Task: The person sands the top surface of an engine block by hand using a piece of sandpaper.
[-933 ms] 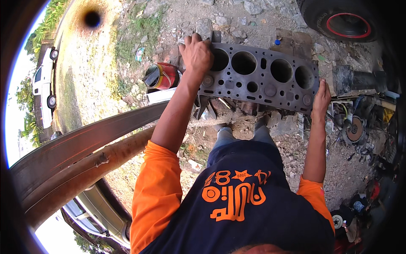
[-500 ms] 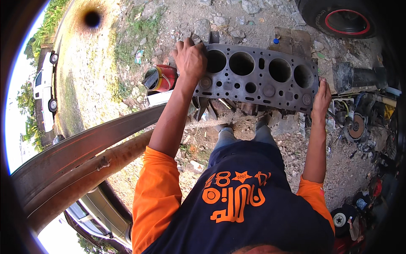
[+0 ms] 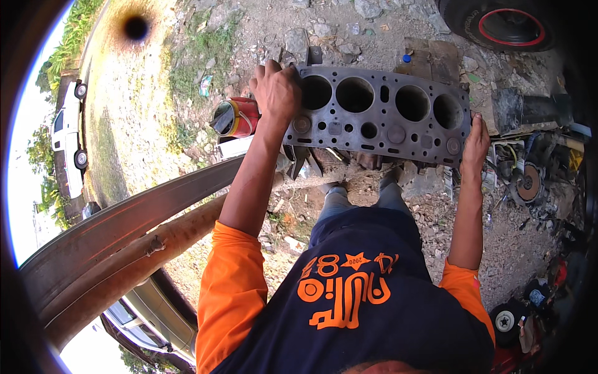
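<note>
A grey engine block (image 3: 342, 118) lies before me with its flat top face up, showing a row of large round cylinder bores and many smaller holes. My left hand (image 3: 275, 90) is closed over the block's left end, knuckles up, with the fingertips hidden beyond its edge. At the opposite end my right hand (image 3: 476, 144) grips the side edge, thumb near the top face and the other fingers out of sight. What bears the block's weight underneath is mostly hidden.
A red bucket (image 3: 246, 118) stands left of the block. Beside my left arm run a metal beam (image 3: 149, 209) and a rusty pipe (image 3: 156, 243). A large tyre (image 3: 455, 22) lies at the far right, and a brake disc (image 3: 528, 182) sits among scrap parts.
</note>
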`<state>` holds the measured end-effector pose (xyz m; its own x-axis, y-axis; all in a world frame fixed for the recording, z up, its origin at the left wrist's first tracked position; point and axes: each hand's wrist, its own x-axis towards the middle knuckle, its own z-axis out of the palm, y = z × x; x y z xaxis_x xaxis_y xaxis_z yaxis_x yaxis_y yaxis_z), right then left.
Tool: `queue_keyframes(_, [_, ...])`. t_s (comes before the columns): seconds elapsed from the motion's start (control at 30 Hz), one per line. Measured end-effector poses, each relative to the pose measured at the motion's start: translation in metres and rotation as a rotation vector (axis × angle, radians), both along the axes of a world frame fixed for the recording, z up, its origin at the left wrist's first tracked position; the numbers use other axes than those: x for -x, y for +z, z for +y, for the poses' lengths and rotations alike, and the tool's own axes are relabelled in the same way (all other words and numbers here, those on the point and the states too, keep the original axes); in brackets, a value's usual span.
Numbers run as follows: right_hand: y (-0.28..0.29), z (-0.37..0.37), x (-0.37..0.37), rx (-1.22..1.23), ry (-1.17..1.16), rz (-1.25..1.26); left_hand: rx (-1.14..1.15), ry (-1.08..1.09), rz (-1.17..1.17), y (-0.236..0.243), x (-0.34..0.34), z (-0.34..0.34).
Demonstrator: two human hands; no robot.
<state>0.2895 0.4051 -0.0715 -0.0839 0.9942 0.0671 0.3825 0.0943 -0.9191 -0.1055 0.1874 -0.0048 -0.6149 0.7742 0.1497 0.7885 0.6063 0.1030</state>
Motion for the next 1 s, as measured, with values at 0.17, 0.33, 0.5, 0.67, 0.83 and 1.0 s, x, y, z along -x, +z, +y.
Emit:
queue_keyframes(0.17, [0.005,-0.001,-0.001,0.092,-0.013,0.018,0.012,0.014,-0.023,-0.002,0.005,0.007])
queue_keyframes(0.33, [0.009,-0.003,0.001,0.08,-0.008,-0.02,-0.012,0.007,0.051,-0.014,-0.005,0.01])
queue_keyframes(0.5, [0.005,-0.002,0.0,0.049,-0.003,-0.009,0.0,0.03,-0.05,0.0,0.006,0.011])
queue_keyframes(0.67, [0.009,-0.003,0.001,0.101,-0.033,0.015,0.025,-0.029,0.024,-0.005,-0.003,0.001])
queue_keyframes(0.83, [0.004,-0.001,-0.002,0.081,0.006,0.001,0.038,-0.027,0.027,-0.004,0.004,-0.004])
queue_keyframes(1.0, [-0.002,0.002,-0.004,0.028,0.042,-0.015,0.07,0.016,-0.035,0.007,0.006,0.001])
